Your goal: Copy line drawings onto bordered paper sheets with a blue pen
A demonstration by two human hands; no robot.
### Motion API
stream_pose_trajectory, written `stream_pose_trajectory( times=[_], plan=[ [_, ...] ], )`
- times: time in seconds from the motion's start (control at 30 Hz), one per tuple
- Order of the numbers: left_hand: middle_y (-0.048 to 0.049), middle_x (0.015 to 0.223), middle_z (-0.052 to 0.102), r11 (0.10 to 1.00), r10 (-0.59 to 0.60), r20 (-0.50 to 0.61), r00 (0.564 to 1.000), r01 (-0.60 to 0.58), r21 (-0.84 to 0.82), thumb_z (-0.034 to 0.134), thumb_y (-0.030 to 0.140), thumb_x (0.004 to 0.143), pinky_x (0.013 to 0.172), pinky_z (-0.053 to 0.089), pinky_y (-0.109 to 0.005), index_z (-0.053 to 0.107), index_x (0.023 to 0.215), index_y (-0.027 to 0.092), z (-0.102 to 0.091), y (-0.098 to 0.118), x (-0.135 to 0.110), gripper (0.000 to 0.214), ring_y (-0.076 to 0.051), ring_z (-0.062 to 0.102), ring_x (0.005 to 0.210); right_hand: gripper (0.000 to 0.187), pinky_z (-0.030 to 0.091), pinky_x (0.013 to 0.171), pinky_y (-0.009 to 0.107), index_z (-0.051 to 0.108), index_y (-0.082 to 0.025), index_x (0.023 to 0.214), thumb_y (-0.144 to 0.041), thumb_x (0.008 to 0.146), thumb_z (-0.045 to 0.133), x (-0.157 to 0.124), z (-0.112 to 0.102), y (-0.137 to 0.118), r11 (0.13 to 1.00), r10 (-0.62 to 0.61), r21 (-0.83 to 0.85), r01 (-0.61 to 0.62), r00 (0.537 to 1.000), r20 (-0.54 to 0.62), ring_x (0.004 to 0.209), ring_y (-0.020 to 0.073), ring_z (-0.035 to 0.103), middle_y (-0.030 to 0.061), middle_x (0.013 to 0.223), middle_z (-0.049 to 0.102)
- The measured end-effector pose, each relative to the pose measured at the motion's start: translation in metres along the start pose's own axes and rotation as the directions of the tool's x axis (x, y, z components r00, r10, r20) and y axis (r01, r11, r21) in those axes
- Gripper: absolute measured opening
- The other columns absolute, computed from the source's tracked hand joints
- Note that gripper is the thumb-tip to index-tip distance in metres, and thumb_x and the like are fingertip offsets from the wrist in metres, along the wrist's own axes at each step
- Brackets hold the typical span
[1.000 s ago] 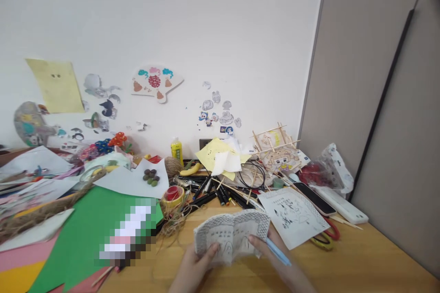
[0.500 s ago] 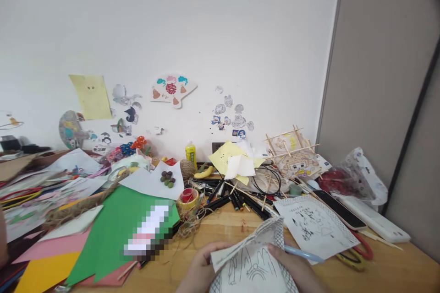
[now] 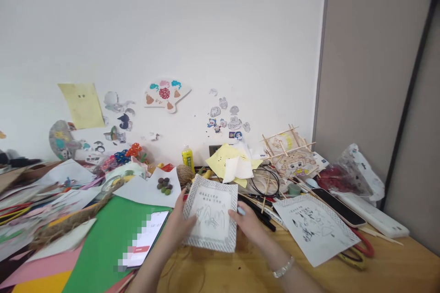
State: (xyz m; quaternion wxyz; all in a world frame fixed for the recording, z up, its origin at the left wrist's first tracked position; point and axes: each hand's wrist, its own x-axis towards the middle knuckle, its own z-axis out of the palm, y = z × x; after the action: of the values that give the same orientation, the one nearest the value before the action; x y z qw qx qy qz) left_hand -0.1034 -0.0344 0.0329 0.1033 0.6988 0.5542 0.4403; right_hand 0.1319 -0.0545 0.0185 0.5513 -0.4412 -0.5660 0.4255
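Note:
A sheet of paper with an ink drawing [image 3: 211, 206] is held up over the desk, its face towards me. Hatching runs round its border, with handwritten characters near the top and sketched shapes lower down. My left hand [image 3: 178, 222] grips its left edge, thumb on the front. At the right edge, my right hand [image 3: 250, 223] pinches the sheet, and a light blue pen [image 3: 241, 211] is tucked in the same hand, mostly hidden. A second bordered ink drawing [image 3: 318, 231] lies on the desk to the right.
Black markers [image 3: 264, 219] and thin sticks lie behind my right hand. A dark phone [image 3: 338, 208], a white device [image 3: 373, 215] and scissors [image 3: 354, 256] are at the right. Green paper [image 3: 99, 233] with a lit phone [image 3: 147, 238] lies left. A yellow bottle [image 3: 188, 158] stands near the wall.
The sheet was low and bent, curling over at the top; now it is raised, further forward and nearly flat. Both hands have moved forward with it. The view has shifted slightly.

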Motion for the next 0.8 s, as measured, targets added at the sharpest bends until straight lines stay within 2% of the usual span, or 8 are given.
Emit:
stream_pose_trajectory(
  times=[0.07, 0.17, 0.2, 0.27, 0.33, 0.47, 0.63, 0.8],
  plan=[
    [-0.0255, 0.138, 0.047, 0.945, 0.142, -0.031, 0.989, -0.126, 0.301, 0.047, 0.018, 0.076, 0.103, 0.035, -0.054, 0.027, 0.144, 0.004, 0.010, -0.002, 0.009, 0.072, -0.038, 0.044, 0.127, 0.040, 0.050, 0.080, 0.044, 0.062, -0.011, 0.108, -0.029, 0.073, 0.063, 0.013, 0.002, 0.010, 0.976, -0.057, -0.212, 0.040, 0.996, -0.075, 0.087, 0.0298, 0.067, 0.0153, 0.098, 0.073],
    [-0.0202, 0.146, 0.039, 0.910, 0.198, 0.056, 0.978, -0.205, 0.361, 0.057, 0.022, 0.074, 0.108, 0.027, -0.054, 0.049, 0.133, 0.010, 0.039, -0.002, 0.000, 0.061, -0.040, 0.032, 0.135, 0.040, 0.050, 0.081, 0.041, 0.059, -0.011, 0.117, -0.021, 0.079, 0.054, 0.013, -0.005, 0.026, 0.888, -0.096, -0.458, 0.046, 0.992, -0.085, 0.093, 0.0287, 0.067, 0.0191, 0.108, 0.069],
    [-0.0182, 0.145, 0.041, 0.899, 0.207, 0.128, 0.970, -0.241, 0.367, 0.060, 0.023, 0.073, 0.107, 0.029, -0.054, 0.053, 0.131, 0.012, 0.049, -0.003, -0.006, 0.060, -0.040, 0.033, 0.134, 0.038, 0.049, 0.084, 0.041, 0.060, -0.012, 0.116, -0.017, 0.079, 0.053, 0.010, -0.009, 0.029, 0.848, -0.122, -0.524, 0.078, 0.991, -0.050, 0.097, 0.0283, 0.066, 0.0186, 0.110, 0.068],
    [-0.0152, 0.149, 0.033, 0.828, 0.191, 0.392, 0.900, -0.362, 0.428, 0.053, 0.028, 0.083, 0.108, 0.028, -0.057, 0.045, 0.139, 0.017, 0.067, -0.006, -0.018, 0.058, -0.037, 0.028, 0.138, 0.036, 0.048, 0.086, 0.039, 0.063, -0.015, 0.110, -0.008, 0.076, 0.051, 0.000, -0.018, 0.032, 0.761, -0.179, -0.630, 0.154, 0.984, 0.024, 0.099, 0.0265, 0.065, 0.0149, 0.107, 0.070],
    [-0.0140, 0.150, 0.029, 0.775, 0.178, 0.501, 0.847, -0.435, 0.458, 0.046, 0.035, 0.090, 0.109, 0.027, -0.056, 0.043, 0.141, 0.019, 0.077, -0.011, -0.026, 0.053, -0.034, 0.025, 0.139, 0.037, 0.048, 0.083, 0.035, 0.065, -0.017, 0.104, -0.003, 0.074, 0.049, -0.010, -0.027, 0.032, 0.658, -0.252, -0.711, 0.248, 0.962, 0.103, 0.096, 0.0248, 0.066, 0.0114, 0.100, 0.071],
    [-0.0108, 0.151, 0.026, 0.742, 0.166, 0.509, 0.845, -0.447, 0.500, 0.041, 0.041, 0.094, 0.109, 0.025, -0.056, 0.041, 0.142, 0.023, 0.078, -0.018, -0.029, 0.051, -0.033, 0.024, 0.140, 0.032, 0.049, 0.074, 0.029, 0.065, -0.018, 0.096, 0.001, 0.077, 0.048, -0.022, -0.039, 0.036, 0.475, -0.336, -0.798, 0.371, 0.915, 0.226, 0.087, 0.0224, 0.065, 0.0083, 0.094, 0.070],
    [-0.0067, 0.150, 0.031, 0.714, 0.218, 0.472, 0.854, -0.470, 0.520, 0.040, 0.044, 0.094, 0.108, 0.029, -0.054, 0.042, 0.140, 0.029, 0.080, -0.026, -0.027, 0.048, -0.032, 0.030, 0.138, 0.032, 0.046, 0.067, 0.024, 0.063, -0.021, 0.083, 0.008, 0.074, 0.052, -0.022, -0.038, 0.053, 0.257, -0.456, -0.874, 0.413, 0.849, 0.267, 0.080, 0.0203, 0.063, 0.0020, 0.085, 0.067],
    [-0.0059, 0.150, 0.030, 0.698, 0.240, 0.450, 0.860, -0.475, 0.536, 0.042, 0.044, 0.093, 0.108, 0.029, -0.053, 0.041, 0.141, 0.031, 0.087, -0.038, -0.026, 0.049, -0.032, 0.031, 0.137, 0.025, 0.044, 0.064, 0.023, 0.064, -0.022, 0.077, 0.003, 0.075, 0.062, -0.016, -0.029, 0.064, 0.193, -0.476, -0.893, 0.407, 0.835, 0.278, 0.080, 0.0196, 0.063, -0.0001, 0.078, 0.067]
  ],
)
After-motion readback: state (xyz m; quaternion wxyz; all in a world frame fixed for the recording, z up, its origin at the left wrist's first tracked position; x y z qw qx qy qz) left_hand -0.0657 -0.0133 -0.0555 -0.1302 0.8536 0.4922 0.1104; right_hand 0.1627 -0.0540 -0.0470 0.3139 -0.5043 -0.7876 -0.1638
